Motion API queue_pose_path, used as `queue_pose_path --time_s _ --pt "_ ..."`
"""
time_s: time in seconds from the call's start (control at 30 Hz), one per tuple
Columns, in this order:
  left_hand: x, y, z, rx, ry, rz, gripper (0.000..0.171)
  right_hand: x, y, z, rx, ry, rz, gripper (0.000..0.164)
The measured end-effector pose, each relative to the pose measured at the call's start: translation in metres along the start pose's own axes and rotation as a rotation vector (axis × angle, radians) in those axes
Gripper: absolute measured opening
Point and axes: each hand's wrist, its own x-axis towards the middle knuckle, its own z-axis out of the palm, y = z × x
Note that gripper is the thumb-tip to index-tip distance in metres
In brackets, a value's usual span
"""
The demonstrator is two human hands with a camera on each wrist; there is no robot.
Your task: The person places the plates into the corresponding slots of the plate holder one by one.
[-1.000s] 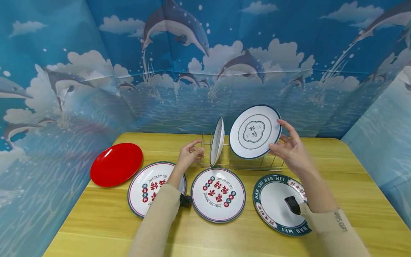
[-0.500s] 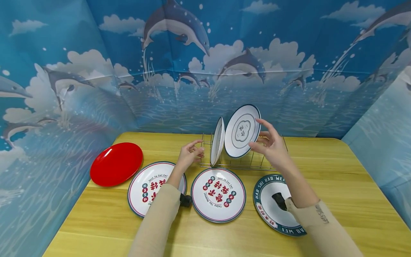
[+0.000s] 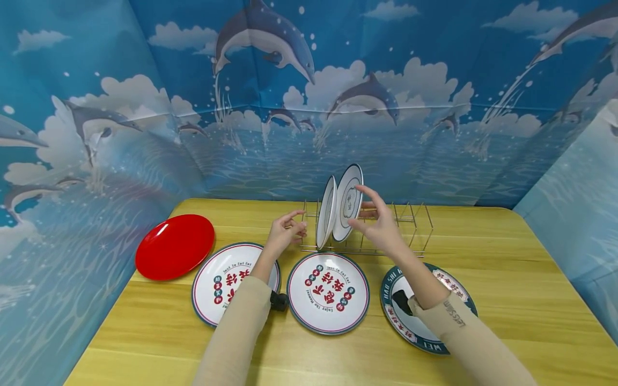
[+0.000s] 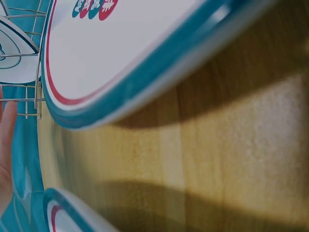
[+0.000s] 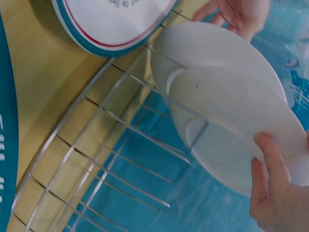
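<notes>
My right hand (image 3: pixel 381 228) pinches the edge of a white plate with a dark rim (image 3: pixel 344 214), thumb below and fingers above. That plate stands steeply tilted in the wire dish rack (image 3: pixel 376 253), close against another white plate (image 3: pixel 325 217) standing on edge there. In the right wrist view the backs of both plates (image 5: pixel 217 111) overlap; whether the held plate's lower edge rests on the wires cannot be told. My left hand (image 3: pixel 286 233) is at the rack's left end, its loosely bent fingers touching the end wire; no plate is in it.
Two white plates with red lettering (image 3: pixel 328 321) (image 4: pixel 116 58) lie flat in front of the rack. A red plate (image 3: pixel 175 246) lies at the left. A green-rimmed plate (image 3: pixel 393 316) lies under my right forearm. The dolphin backdrop (image 3: pixel 309 139) stands behind the table.
My right hand has moved left along the rack with its plate, turning it from facing me to nearly edge-on beside the standing plate. The left hand has stayed still.
</notes>
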Motion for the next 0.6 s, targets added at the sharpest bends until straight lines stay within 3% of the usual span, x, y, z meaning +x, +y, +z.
queue_pose_path --time_s 0.3,0.5,0.6 --pt "-0.001 0.001 0.000 -0.004 -0.002 0.002 0.040 -0.003 0.016 0.017 -0.051 0.024 0.038 0.071" --pt "-0.001 0.001 0.001 -0.008 0.003 -0.005 0.034 -0.004 0.027 0.023 -0.047 0.029 0.003 0.068" --pt "-0.001 0.001 0.001 -0.018 -0.002 -0.007 0.034 -0.007 0.017 0.025 -0.041 0.030 0.006 0.066"
